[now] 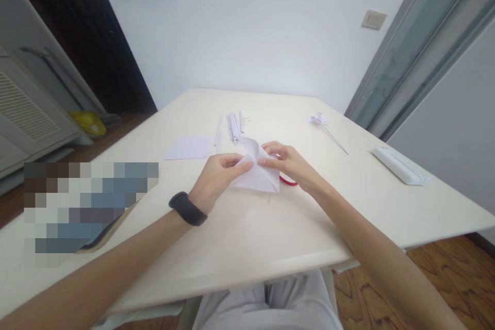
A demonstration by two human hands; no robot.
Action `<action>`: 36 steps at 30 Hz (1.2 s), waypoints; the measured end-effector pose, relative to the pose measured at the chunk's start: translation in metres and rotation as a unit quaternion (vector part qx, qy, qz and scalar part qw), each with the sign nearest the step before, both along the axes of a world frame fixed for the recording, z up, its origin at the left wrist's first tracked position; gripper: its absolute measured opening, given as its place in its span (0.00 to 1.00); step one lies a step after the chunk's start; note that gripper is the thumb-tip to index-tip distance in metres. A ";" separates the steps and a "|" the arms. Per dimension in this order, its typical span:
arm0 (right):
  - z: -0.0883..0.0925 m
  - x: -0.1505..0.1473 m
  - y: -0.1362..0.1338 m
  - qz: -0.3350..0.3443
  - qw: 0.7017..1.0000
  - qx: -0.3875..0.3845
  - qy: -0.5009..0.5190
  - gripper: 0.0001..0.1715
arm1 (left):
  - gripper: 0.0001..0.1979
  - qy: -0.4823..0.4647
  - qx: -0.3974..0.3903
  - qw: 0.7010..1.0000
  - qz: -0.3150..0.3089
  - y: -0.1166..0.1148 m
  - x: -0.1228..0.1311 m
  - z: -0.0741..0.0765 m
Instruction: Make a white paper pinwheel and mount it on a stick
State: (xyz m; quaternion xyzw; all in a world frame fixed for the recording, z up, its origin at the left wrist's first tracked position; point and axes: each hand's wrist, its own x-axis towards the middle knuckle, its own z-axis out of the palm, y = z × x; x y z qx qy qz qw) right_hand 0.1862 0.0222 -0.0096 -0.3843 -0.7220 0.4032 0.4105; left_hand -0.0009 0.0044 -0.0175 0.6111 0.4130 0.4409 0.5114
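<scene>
Both hands are at a white paper square (pixel 255 180) above the middle of the table, its cut corners curled toward the centre. My left hand (pixel 222 172), with a black band on the wrist, pinches the paper from the left, thumb near the centre. From the right, my right hand (pixel 288 162) grips the same sheet, its thumb close to the left one. Part of a red loop (pixel 288 181) shows under the right hand; the rest is hidden. Thin pin-like pieces (pixel 269 198) lie just in front of the paper, too small to name surely.
Flat white paper (pixel 189 147) lies left of the hands. Rolled paper sticks (pixel 234 128) are behind them. At the back right lies a paper pinwheel on a stick (pixel 319 119). A white packet (pixel 400 165) is near the right edge; a blurred-out object (pixel 96 206) is at left.
</scene>
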 end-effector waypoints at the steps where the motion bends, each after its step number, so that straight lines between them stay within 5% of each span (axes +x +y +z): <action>1: 0.001 0.000 -0.001 0.000 1.000 0.000 0.000 0.10 | 0.13 0.000 0.000 1.000 0.001 0.000 0.000 0.000; 17: 0.003 0.002 0.001 -0.018 0.998 0.053 -0.014 0.20 | 0.14 0.014 0.022 0.999 0.018 0.001 -0.002 0.001; 36: 0.001 0.001 0.002 -0.040 0.986 0.136 -0.090 0.11 | 0.13 0.049 0.040 0.997 0.037 0.000 -0.001 0.003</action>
